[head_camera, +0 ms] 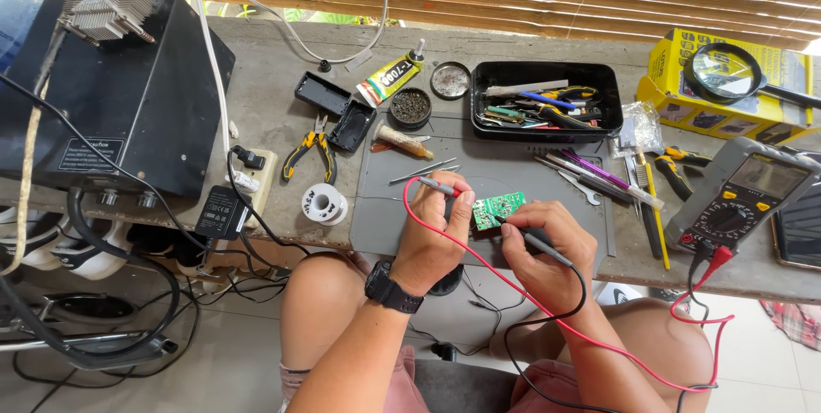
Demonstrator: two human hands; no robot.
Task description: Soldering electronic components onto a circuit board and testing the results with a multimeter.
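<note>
Two hands, left hand [438,238], right hand [547,246], two probes, one circuit board [498,207]

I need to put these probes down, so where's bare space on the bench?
Bare mat lies between the black tool tray and the green circuit board. Bare bench shows between the pliers and the black box. It is crowded between the tray and the multimeter.

yellow box [727,97] far right, grey multimeter screen [767,176]
</note>
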